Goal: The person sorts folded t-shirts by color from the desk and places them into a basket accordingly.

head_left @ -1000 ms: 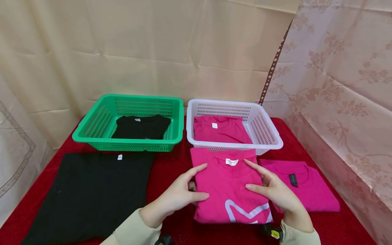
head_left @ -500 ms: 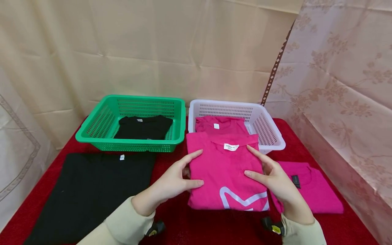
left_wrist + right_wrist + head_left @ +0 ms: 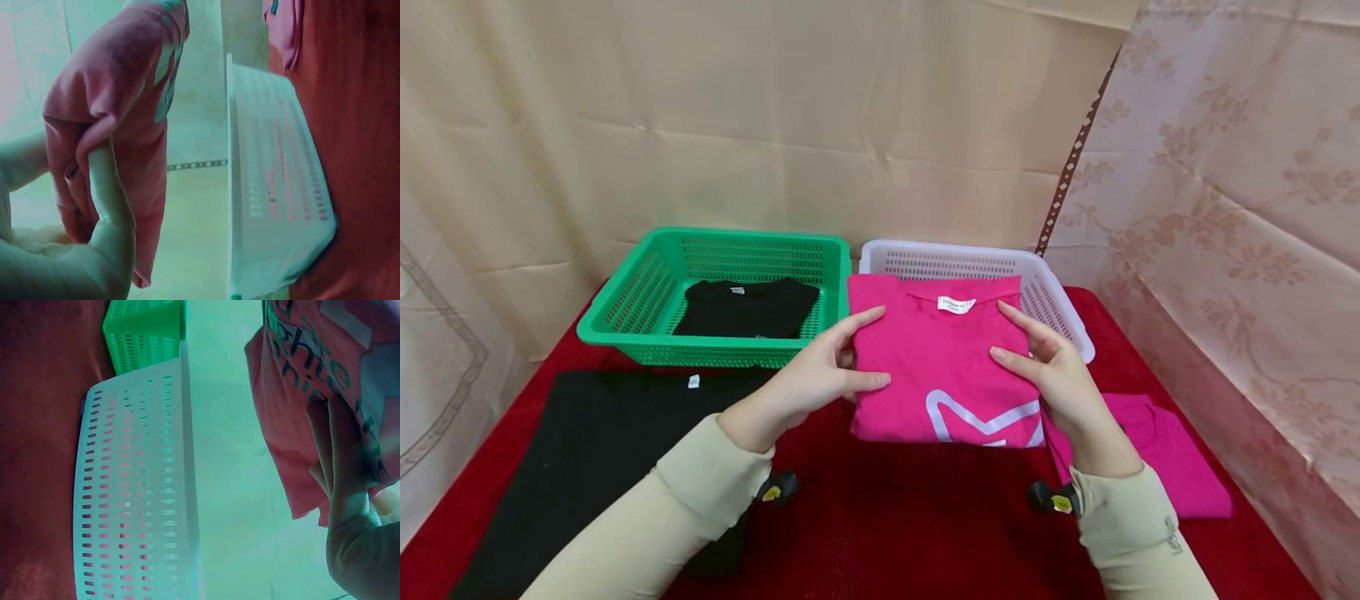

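A folded pink T-shirt (image 3: 951, 358) with a white neck label and a pale outline print is held up in front of the white basket (image 3: 1060, 312), hiding much of it in the head view. My left hand (image 3: 816, 367) grips its left edge, thumb on top and fingers beneath. On the opposite edge, my right hand (image 3: 1056, 371) holds it the same way. Both wrist views show the shirt (image 3: 115, 81) raised above the level of the basket rim (image 3: 187, 456). Printed lettering shows on its underside in the right wrist view.
Left of the white basket stands a green basket (image 3: 715, 353) with a folded black shirt (image 3: 745, 310) inside. A larger folded black shirt (image 3: 602, 467) lies at the left of the red-covered table (image 3: 880, 533). Another folded pink shirt (image 3: 1187, 467) lies at the right, partly behind my right arm.
Both hands have lifted the pink T-shirt from near the table and carried it forward, up over the white basket's front. The pink shirt inside that basket is now hidden from the head view.
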Available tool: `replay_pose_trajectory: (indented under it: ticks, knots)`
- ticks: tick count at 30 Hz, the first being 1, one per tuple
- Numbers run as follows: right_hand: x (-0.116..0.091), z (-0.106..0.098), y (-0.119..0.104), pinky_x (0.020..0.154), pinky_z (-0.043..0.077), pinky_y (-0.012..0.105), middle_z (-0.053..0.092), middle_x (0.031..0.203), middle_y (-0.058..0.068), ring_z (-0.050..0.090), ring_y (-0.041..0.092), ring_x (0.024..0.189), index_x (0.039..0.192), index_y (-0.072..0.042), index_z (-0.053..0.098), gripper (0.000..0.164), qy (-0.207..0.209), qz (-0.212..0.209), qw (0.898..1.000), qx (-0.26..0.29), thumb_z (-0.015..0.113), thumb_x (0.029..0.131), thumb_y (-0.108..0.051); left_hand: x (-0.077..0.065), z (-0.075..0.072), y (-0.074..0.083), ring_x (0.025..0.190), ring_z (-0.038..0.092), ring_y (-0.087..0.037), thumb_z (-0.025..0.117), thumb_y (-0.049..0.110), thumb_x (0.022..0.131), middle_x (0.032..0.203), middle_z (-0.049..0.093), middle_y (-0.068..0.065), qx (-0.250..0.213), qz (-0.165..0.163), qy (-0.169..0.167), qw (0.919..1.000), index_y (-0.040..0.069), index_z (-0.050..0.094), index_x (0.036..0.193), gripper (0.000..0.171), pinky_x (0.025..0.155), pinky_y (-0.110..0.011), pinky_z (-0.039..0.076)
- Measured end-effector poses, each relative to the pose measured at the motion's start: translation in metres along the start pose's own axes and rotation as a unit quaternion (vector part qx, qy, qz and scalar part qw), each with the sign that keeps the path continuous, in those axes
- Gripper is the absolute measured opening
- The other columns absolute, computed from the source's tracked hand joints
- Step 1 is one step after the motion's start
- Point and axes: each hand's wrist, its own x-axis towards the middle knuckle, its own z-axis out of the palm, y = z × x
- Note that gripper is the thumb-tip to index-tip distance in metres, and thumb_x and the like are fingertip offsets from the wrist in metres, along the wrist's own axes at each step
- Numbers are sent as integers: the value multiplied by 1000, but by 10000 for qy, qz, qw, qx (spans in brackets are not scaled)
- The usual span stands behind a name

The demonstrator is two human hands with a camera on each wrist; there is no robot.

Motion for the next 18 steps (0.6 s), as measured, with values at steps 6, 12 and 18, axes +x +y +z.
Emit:
replay_pose_trajectory:
  ticks: [6,12,18]
  knots:
    - [16,-5,-10,80,59,24,63,120,-7,68,6,97,152,-20,42,62,158,48,9996,231,65,95,-11,18,-8,8,120,57,-33,68,7,90,139,48,-18,61,82,-17,9999,22,24,158,82,83,-40,60]
    - [33,-10,-19,78,59,23,59,123,-5,67,6,96,150,-27,45,62,423,305,9983,274,69,93,-17,37,-14,14,117,59,-30,69,7,90,134,52,-16,80,-11,81,9999,25,26,157,82,81,-38,61]
    - [51,-14,-24,78,59,22,59,122,-5,66,7,96,148,-27,47,63,540,367,9974,310,71,91,-19,50,-16,21,106,63,-27,71,8,89,127,56,-14,173,16,316,9993,29,29,156,81,75,-35,61]
